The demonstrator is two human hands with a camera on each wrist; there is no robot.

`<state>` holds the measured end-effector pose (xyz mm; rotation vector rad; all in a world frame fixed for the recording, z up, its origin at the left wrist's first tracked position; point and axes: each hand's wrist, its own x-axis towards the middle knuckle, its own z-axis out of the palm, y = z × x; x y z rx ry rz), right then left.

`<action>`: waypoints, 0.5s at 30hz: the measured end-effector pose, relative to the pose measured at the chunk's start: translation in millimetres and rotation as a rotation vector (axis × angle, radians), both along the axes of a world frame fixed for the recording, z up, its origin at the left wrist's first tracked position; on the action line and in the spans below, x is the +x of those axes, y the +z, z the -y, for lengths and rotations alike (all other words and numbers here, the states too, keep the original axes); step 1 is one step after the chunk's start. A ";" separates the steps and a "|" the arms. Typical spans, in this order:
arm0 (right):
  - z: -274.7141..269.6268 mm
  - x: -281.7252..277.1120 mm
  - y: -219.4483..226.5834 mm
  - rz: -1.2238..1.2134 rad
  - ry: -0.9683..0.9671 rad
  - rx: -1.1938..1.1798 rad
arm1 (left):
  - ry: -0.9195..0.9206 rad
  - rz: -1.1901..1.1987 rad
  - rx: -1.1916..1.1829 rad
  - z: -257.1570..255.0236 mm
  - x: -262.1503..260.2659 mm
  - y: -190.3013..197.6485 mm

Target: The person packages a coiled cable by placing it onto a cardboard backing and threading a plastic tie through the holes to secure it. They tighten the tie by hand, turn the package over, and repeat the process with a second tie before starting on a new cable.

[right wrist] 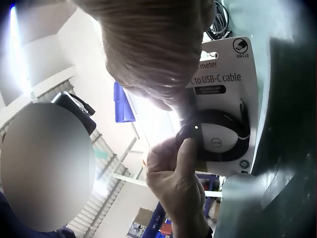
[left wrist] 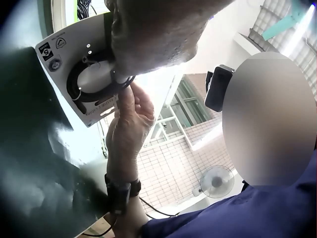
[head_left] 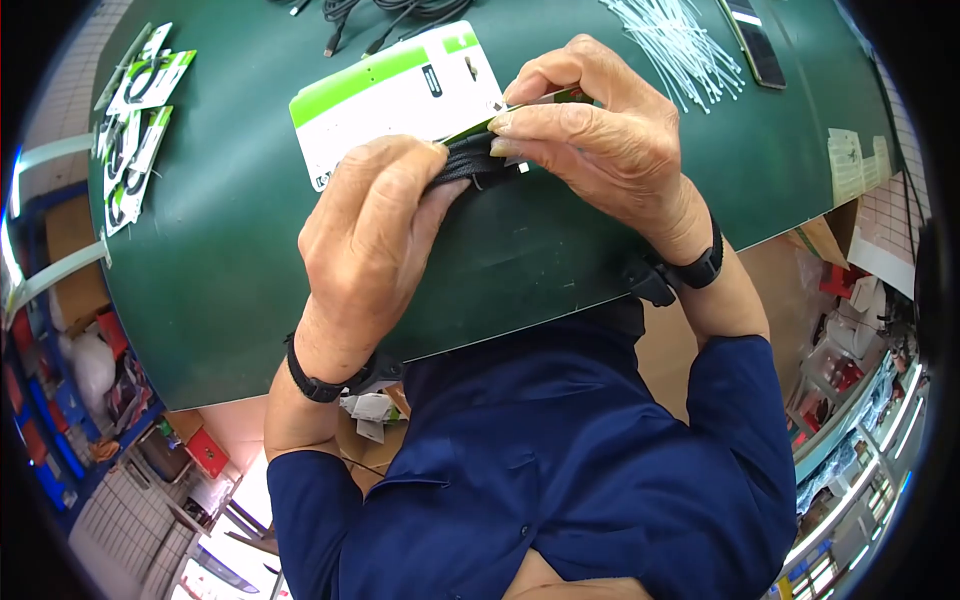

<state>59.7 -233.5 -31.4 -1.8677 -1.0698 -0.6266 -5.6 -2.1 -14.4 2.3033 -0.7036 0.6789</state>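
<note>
Both hands hold a coiled black USB-C cable (right wrist: 242, 148) on its printed white card (right wrist: 230, 101). In the head view this card is nearly edge-on, with the black coil (head_left: 462, 163) showing on the side toward the body. My left hand (head_left: 365, 225) pinches the card and coil at one end, thumb on the coil. At the other end, my right hand (head_left: 610, 135) pinches with thumb and fingers, partly hiding the card. Close behind, a white and green card (head_left: 380, 105) lies on the table.
On the green table (head_left: 200, 290), several carded cables (head_left: 140, 130) lie at left. A bundle of black cables (head_left: 400, 15) is at the back. Loose white zip ties (head_left: 680, 50) and a phone (head_left: 752, 45) lie at back right; tape (head_left: 858, 165) sticks near the right edge.
</note>
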 end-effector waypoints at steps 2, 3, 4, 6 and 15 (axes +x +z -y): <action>1.2 -0.6 -2.2 -0.004 0.012 0.006 | -0.026 0.003 0.024 -1.5 -5.0 -0.4; 1.6 -0.5 -3.2 0.002 0.028 0.005 | -0.027 -0.006 0.028 -1.9 -5.5 -0.8; 1.8 -0.8 -3.7 0.008 0.046 0.003 | -0.028 0.016 0.045 -2.1 -5.8 -1.0; 0.2 -3.5 -0.8 -0.007 0.033 -0.002 | -0.028 0.063 0.078 -2.1 -5.7 -0.8; -0.2 -4.1 -7.5 0.024 -0.022 -0.016 | 0.001 0.102 0.091 1.7 -0.9 -5.9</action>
